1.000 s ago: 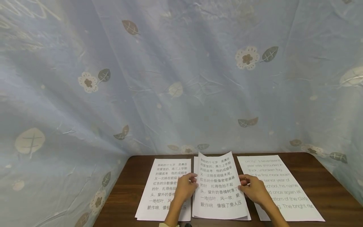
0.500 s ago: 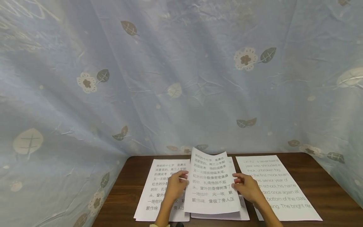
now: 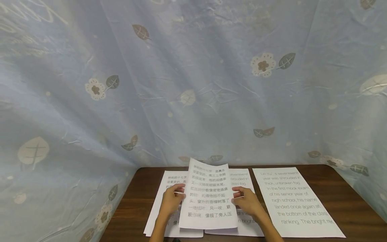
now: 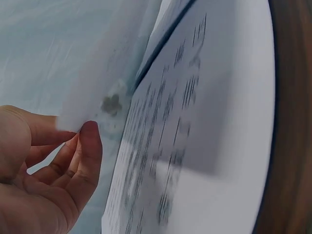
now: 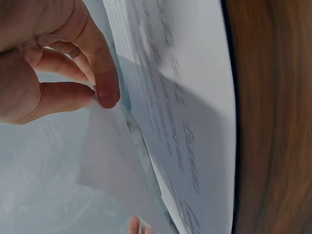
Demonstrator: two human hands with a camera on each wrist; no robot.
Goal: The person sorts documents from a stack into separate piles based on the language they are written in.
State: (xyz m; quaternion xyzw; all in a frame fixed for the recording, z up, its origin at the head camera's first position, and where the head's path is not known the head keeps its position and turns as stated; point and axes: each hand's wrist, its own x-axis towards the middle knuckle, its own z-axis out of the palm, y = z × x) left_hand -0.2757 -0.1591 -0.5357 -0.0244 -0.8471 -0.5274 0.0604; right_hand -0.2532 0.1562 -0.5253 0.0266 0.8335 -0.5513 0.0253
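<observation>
A white sheet of paper (image 3: 208,198) printed with Chinese characters is held up by both hands, slightly bowed. My left hand (image 3: 171,201) pinches its left edge between thumb and fingers, and my right hand (image 3: 246,202) pinches the right edge. The left wrist view has the left thumb and fingertips meeting at the edge of the sheet (image 4: 90,92). Fingers and thumb of the right hand (image 5: 73,63) press together on it likewise. Beneath, the sheet overlaps a left pile of Chinese-printed paper (image 3: 161,198) and a middle pile (image 3: 243,183) with English text on top.
To the right lies another white paper (image 3: 297,201) with large English print. All the paper rests on a dark brown wooden table (image 3: 329,188). Behind and at the sides hangs a pale blue curtain (image 3: 211,84) with leaf and flower patterns.
Both hands have lifted the Chinese-printed sheet off the middle pile and carried it left, partly over the left pile. English text on the middle pile has come into view.
</observation>
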